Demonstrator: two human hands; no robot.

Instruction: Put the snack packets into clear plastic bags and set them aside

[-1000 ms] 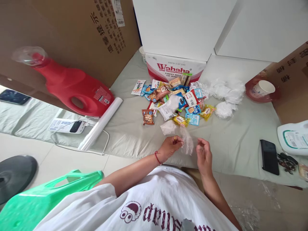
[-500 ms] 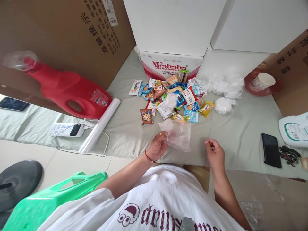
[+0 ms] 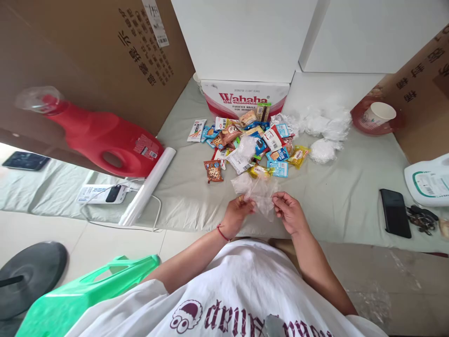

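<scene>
A thin clear plastic bag [image 3: 261, 195] is stretched between my two hands, just in front of a heap of wrapped snacks [image 3: 277, 139]. My left hand [image 3: 239, 216], with a red string at the wrist, pinches the bag's left side. On its right side, the fingertips of my right hand [image 3: 289, 213] are closed on the bag. A brown snack packet [image 3: 213, 171] lies at the heap's near left, and a yellow one [image 3: 299, 156] at its right. Crumpled clear plastic [image 3: 323, 150] lies right of the heap.
A Wahaba carton [image 3: 245, 96] stands behind the heap. At left are a red jug [image 3: 115, 135], a plastic roll [image 3: 149, 187] and a power strip [image 3: 101, 193] with a cable. At right are a paper cup [image 3: 380, 114], a black phone [image 3: 395, 213], keys [image 3: 423, 220] and a white bottle [image 3: 430, 180].
My right hand has moved left and taken hold of the bag, which now looks more bunched up. My left hand has shifted slightly right. The camera view has tilted a little.
</scene>
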